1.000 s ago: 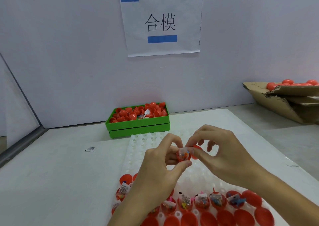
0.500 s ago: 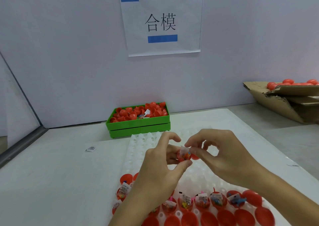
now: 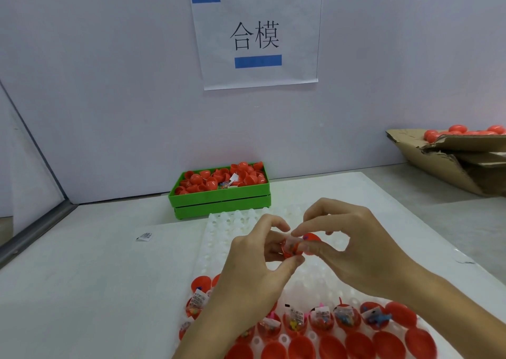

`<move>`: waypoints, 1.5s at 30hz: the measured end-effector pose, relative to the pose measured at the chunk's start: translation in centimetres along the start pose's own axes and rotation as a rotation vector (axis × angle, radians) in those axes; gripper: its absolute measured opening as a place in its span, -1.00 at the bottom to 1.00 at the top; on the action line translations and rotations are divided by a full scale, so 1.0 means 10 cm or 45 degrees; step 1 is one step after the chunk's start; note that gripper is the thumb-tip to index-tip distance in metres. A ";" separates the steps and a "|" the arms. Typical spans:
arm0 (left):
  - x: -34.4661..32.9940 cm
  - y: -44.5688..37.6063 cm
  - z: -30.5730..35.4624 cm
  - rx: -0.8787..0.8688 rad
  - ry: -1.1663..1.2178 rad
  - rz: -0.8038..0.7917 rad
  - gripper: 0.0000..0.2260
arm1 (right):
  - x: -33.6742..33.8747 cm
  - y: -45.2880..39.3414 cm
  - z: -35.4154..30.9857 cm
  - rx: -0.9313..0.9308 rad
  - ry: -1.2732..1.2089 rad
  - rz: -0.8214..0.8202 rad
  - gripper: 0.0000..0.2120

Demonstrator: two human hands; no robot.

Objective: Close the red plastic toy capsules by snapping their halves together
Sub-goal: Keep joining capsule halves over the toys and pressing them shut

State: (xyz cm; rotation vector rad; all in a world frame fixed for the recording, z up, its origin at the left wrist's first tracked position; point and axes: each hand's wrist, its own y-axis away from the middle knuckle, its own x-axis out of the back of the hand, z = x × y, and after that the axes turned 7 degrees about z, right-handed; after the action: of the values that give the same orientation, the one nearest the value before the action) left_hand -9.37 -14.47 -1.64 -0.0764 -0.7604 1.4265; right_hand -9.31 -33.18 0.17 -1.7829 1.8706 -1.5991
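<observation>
- Right now the red capsule [image 3: 297, 246] is up in the air between both hands, above the white tray [image 3: 219, 238].
- The left hand [image 3: 257, 265] curls round the half with the toy inside. The right hand [image 3: 345, 246] pinches the red cap at 3 o'clock of it.
- It looks light, thin and smooth, so it may slip. I think holding each half by its round back is best.
- The fingers hide the rims, so I cannot tell if the halves are snapped.
- At 6 o'clock, open filled halves [image 3: 323, 319] sit in the tray, and the bottom edge cuts some off.
- At 12 o'clock a green bin [image 3: 219, 198] holds more halves.
- At 2 o'clock a cardboard box [image 3: 449, 164] is cut off by the edge.
</observation>
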 end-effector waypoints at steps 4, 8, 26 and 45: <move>-0.01 0.01 0.01 -0.001 -0.004 -0.024 -0.69 | 0.00 0.02 0.02 0.044 0.047 -0.032 -0.87; -0.01 0.01 0.02 0.008 0.006 -0.033 -0.70 | -0.02 0.03 0.04 0.053 0.088 -0.024 -0.88; 0.02 0.02 0.05 -0.025 0.099 -0.073 -0.57 | 0.02 0.00 -0.01 0.092 -0.027 -0.076 -0.82; 0.04 0.00 0.07 0.017 0.321 0.068 -0.83 | 0.04 -0.03 0.01 -0.051 -0.224 0.217 -0.76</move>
State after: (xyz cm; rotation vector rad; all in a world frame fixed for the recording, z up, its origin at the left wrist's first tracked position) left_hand -9.70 -14.38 -0.93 -0.2624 -0.5442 1.4397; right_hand -9.16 -33.53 0.58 -1.6672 1.9263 -1.3117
